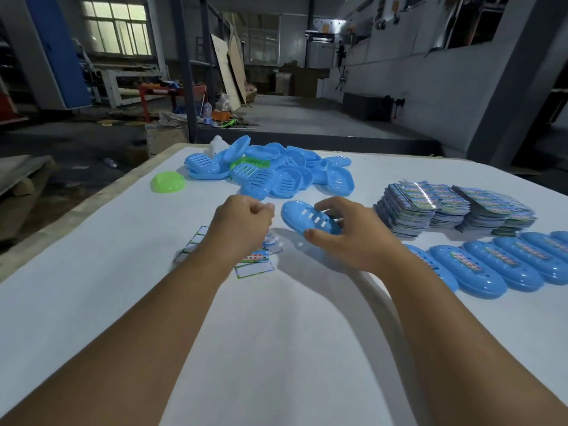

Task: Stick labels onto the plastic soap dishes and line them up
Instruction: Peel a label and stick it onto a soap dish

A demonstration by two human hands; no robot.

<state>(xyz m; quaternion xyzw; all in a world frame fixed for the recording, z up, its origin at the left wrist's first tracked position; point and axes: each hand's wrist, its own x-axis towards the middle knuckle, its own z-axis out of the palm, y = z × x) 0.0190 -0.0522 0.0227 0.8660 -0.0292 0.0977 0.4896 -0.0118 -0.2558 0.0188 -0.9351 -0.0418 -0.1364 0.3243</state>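
My right hand [347,238] grips a blue slotted soap dish [310,218]: fingers curl over its far edge, thumb [319,238] under the near end, dish tilted and lifted just off the table. No label visible on it. My left hand [242,224] is curled into a loose fist just left of the dish, fingertips pinched together near the thumb; whether anything is between them I cannot tell, that spot is blurred. The two hands are close, dish's left end nearly at the left knuckles but apart from them.

Under and just beyond my left wrist lie loose labels [255,264] on the white table [92,302], some face down showing white with green borders, one showing a colourful print. They sit below the left hand, not touching the held dish.

Right of the right forearm, a row of labelled blue dishes [504,265] lies bottom up, edges overlapping, each with a printed label on top, running off the right edge of view. Behind that row, stacks of printed label sheets [445,207], several piles side by side, glossy on top.

Farther out, near the table's far edge, a heap of unlabelled blue dishes [276,170] with one green dish [250,163] buried in it. A separate green dish [168,182] lies upside down left of the heap, well apart from my hands.
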